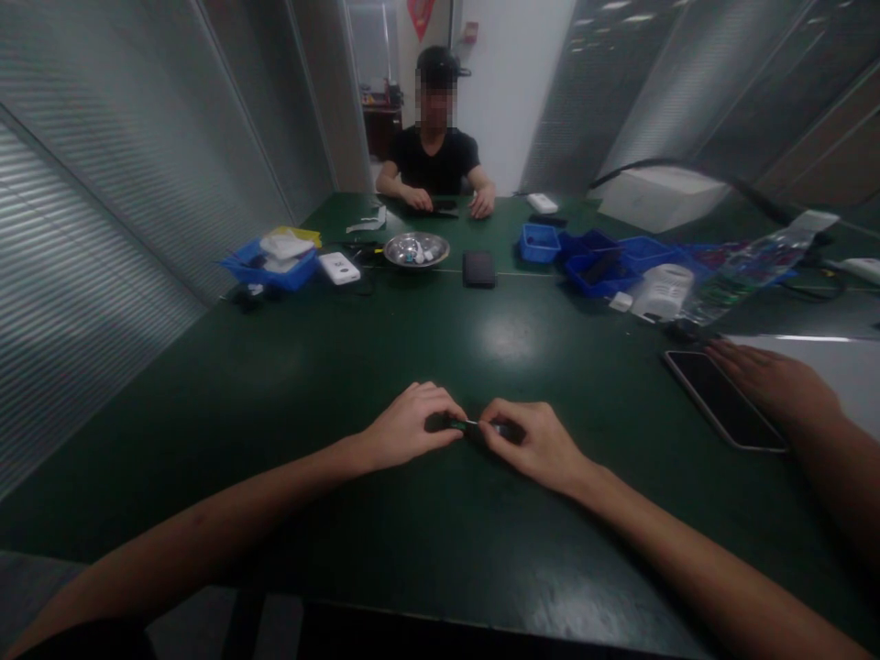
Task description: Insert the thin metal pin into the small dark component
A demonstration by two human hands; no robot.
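My left hand [407, 428] and my right hand [533, 442] meet at the middle of the dark green table [275, 385], knuckles up and fingers curled. Between their fingertips they pinch a small, thin dark object [469, 424] with a pale glint along it; what it is I cannot make out. Both forearms reach in from the near edge and rest low over the tabletop.
Another person's hand [774, 378] lies on the right by a black phone [723, 399]. Across the table a person in a black shirt [435, 160] sits with both hands down. A metal bowl [416, 248], a dark wallet-like case [478, 269], blue bins [273, 267] and white devices stand mid-table.
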